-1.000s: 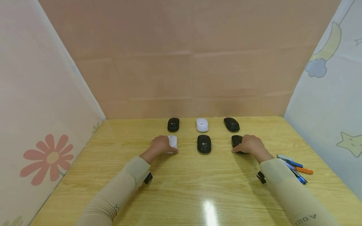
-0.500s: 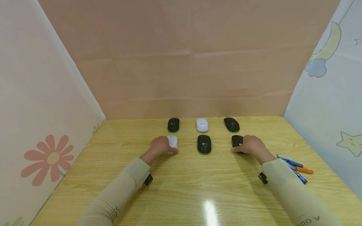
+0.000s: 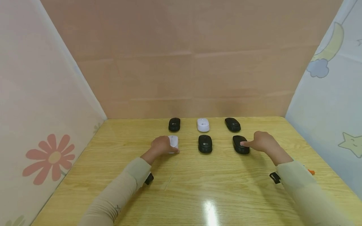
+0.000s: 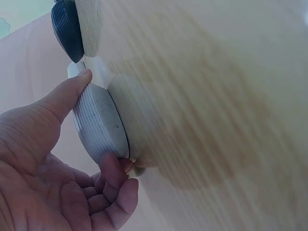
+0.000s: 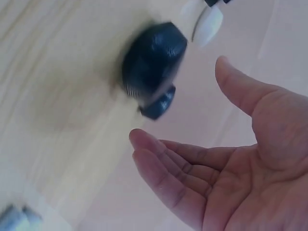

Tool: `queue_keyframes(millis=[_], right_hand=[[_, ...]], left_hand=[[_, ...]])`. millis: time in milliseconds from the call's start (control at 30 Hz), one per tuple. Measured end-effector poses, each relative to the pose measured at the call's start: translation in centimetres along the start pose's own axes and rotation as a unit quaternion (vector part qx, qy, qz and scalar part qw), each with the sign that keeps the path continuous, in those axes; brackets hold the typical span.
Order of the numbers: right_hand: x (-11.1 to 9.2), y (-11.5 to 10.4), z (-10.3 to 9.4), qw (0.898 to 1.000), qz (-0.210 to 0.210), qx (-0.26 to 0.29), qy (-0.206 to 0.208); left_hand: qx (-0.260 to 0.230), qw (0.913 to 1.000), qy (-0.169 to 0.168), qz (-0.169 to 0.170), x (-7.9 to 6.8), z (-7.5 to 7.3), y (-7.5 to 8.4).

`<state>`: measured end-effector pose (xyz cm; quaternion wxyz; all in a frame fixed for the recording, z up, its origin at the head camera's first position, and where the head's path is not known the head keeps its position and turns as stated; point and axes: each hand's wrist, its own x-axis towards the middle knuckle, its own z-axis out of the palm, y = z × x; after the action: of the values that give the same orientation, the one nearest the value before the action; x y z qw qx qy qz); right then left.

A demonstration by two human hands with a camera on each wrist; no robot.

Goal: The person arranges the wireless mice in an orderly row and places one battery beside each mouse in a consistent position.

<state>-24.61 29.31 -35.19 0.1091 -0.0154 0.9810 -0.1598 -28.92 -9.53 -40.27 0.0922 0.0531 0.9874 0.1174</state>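
Observation:
On the table (image 3: pixel 215 185) stand two rows of computer mice. My left hand (image 3: pixel 161 146) grips the white mouse (image 4: pixel 101 120) at the front left, thumb on one side and curled fingers on the other. The front right black mouse (image 3: pixel 239 145) lies free on the wood. Close beside it is my right hand (image 3: pixel 263 142), its thumb overlapping the mouse in the head view. In the right wrist view thumb and fingers are spread, with a gap to the black mouse. Between the hands sits another black mouse (image 3: pixel 205 144).
Behind are a black mouse (image 3: pixel 174 124), a white mouse (image 3: pixel 203 125) and a black mouse (image 3: pixel 233 124) in the back row. An orange pen (image 3: pixel 311 172) shows past my right sleeve, which hides other pens. A brown backdrop (image 3: pixel 192 78) and patterned side panels border the table.
My right hand has let go of the front right black mouse and moved right and up from it. My left hand stays on the white mouse. The right sleeve now covers most of the pens.

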Motion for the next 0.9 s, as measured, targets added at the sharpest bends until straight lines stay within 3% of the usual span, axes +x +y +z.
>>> queue_keyframes(millis=[233,600,900], right_hand=[[-1.7,2.3,-1.5,1.000,-0.002,-0.014,0.015],[-2.8,7.0,-2.0,0.994,-0.069,0.004,0.079],[-3.3,10.6,-2.3,0.993,-0.092,-0.037,0.064]], left_hand=[[0.005,1.0000,-0.005,-0.005,-0.1,-0.1,0.0],[0.000,1.0000,-0.004,-0.003,-0.1,0.2,0.0],[0.003,1.0000,-0.002,-0.003,0.0,0.6,-0.1]])
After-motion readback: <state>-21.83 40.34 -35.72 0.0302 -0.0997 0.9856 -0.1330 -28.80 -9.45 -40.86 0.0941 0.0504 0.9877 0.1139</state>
